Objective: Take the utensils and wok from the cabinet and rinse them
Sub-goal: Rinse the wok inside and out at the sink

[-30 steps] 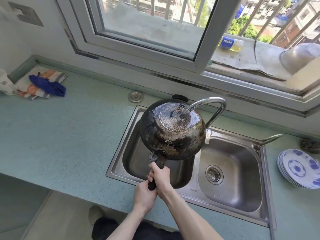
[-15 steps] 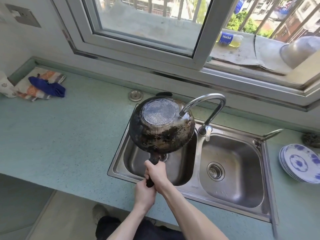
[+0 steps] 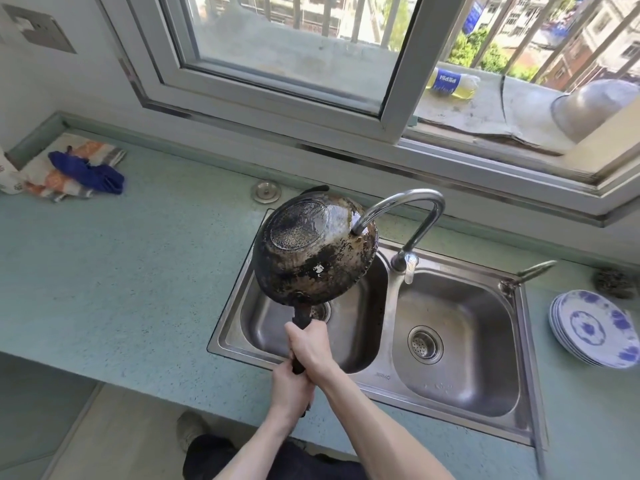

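A blackened, scorched wok (image 3: 311,251) hangs upside down over the left basin of the steel double sink (image 3: 388,382), its wet bottom facing me. The curved tap spout (image 3: 405,206) ends right at the wok's upper right side. Both hands grip its dark handle: my right hand (image 3: 310,346) sits higher, close to the pan, and my left hand (image 3: 289,388) holds the handle's end below it. Utensils are not visible.
A stack of blue-and-white plates (image 3: 595,329) lies on the counter right of the sink, with a scouring pad (image 3: 611,282) behind it. Cloths (image 3: 72,171) sit at the far left. A sink plug (image 3: 266,192) rests behind the left basin. The window is open at the right.
The wok has swung left and lower under the spout, its flat bottom tilting more to the upper left. Both hands stay on the handle.
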`<state>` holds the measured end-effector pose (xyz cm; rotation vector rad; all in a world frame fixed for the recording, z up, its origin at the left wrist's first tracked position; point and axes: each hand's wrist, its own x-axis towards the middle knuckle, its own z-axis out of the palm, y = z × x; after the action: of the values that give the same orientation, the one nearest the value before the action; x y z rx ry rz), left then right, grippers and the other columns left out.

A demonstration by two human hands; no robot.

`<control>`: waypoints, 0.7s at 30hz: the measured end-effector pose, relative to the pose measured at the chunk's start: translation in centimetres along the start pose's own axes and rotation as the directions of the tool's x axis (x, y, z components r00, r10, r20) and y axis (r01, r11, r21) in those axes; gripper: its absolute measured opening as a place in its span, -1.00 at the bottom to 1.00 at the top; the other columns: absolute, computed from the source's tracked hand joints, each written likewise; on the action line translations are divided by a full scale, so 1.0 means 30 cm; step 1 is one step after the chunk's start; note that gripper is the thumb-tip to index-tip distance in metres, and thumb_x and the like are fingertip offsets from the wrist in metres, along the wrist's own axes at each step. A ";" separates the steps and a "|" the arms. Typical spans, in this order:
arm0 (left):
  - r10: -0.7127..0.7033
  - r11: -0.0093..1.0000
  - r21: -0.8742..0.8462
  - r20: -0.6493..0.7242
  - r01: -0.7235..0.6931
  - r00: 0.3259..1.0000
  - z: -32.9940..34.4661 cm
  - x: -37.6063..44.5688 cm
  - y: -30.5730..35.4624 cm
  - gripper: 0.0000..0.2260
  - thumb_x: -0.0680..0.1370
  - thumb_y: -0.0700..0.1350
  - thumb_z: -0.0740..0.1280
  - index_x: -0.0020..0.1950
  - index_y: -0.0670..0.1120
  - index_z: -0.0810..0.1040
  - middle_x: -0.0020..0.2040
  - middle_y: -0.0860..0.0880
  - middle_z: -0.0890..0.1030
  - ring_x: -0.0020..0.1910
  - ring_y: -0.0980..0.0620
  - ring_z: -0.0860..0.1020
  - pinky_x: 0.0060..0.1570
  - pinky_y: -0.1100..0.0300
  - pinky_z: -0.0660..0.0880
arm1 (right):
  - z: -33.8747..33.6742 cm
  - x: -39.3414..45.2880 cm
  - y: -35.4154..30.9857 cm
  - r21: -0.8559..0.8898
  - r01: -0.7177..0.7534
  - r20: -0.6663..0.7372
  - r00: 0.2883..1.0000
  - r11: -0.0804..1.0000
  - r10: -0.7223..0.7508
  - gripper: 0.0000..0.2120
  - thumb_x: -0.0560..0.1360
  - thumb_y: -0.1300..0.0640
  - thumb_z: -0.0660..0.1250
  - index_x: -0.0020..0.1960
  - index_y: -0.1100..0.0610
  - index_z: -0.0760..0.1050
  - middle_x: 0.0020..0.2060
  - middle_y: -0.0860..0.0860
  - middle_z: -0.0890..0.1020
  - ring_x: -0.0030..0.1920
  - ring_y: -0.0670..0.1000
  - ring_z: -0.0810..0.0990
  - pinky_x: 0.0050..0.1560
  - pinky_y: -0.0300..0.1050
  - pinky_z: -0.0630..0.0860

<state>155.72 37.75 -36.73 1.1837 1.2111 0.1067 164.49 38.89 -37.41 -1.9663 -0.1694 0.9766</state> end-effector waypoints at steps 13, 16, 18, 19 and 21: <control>-0.027 0.998 0.048 -0.025 0.028 0.999 -0.058 -0.032 -0.066 -0.84 0.46 -0.32 0.27 -0.16 -0.45 0.51 -0.56 -0.15 0.40 -0.65 0.01 0.30 -0.56 0.26 0.19 | 0.063 -0.041 0.068 0.064 -0.073 0.025 0.997 0.995 0.071 -0.83 0.24 0.01 0.28 -0.38 0.08 0.36 -0.50 0.04 0.42 -0.40 -0.01 0.36 -0.34 -0.02 0.34; -0.038 0.997 0.059 -0.032 0.040 0.999 -0.070 -0.049 -0.080 -0.91 0.48 -0.38 0.26 -0.12 -0.41 0.53 -0.56 -0.12 0.40 -0.63 0.02 0.28 -0.56 0.25 0.18 | 0.078 -0.065 0.080 0.092 -0.083 0.053 0.996 0.992 0.078 -0.84 0.25 0.01 0.28 -0.36 0.08 0.38 -0.49 0.04 0.42 -0.40 0.00 0.36 -0.33 -0.02 0.35; -0.048 0.997 0.058 -0.044 0.051 0.998 -0.084 -0.061 -0.095 -0.90 0.50 -0.41 0.25 -0.11 -0.38 0.56 -0.53 -0.12 0.42 -0.60 0.02 0.29 -0.56 0.24 0.17 | 0.089 -0.081 0.095 0.097 -0.077 0.062 0.995 0.992 0.071 -0.84 0.25 0.00 0.29 -0.36 0.08 0.38 -0.48 0.05 0.42 -0.39 0.01 0.36 -0.33 0.00 0.34; -0.050 0.997 0.060 -0.046 0.052 0.998 -0.092 -0.066 -0.103 -0.89 0.50 -0.40 0.26 -0.10 -0.36 0.58 -0.52 -0.12 0.44 -0.59 0.02 0.29 -0.56 0.23 0.17 | 0.094 -0.089 0.100 0.104 -0.074 0.072 0.995 0.992 0.067 -0.83 0.26 0.00 0.29 -0.36 0.09 0.37 -0.48 0.05 0.41 -0.38 0.02 0.35 -0.33 0.01 0.33; -0.054 0.996 0.069 -0.042 0.057 0.998 -0.104 -0.077 -0.118 -0.88 0.51 -0.38 0.27 -0.09 -0.33 0.61 -0.50 -0.15 0.46 -0.57 0.01 0.30 -0.54 0.22 0.17 | 0.099 -0.111 0.102 0.122 -0.073 0.079 0.995 0.990 0.063 -0.82 0.27 0.01 0.30 -0.35 0.09 0.35 -0.47 0.05 0.39 -0.38 0.02 0.33 -0.32 0.01 0.31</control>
<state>150.60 36.73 -37.46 1.2123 1.2908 0.0466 159.41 37.54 -38.72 -1.8327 -0.0813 1.0804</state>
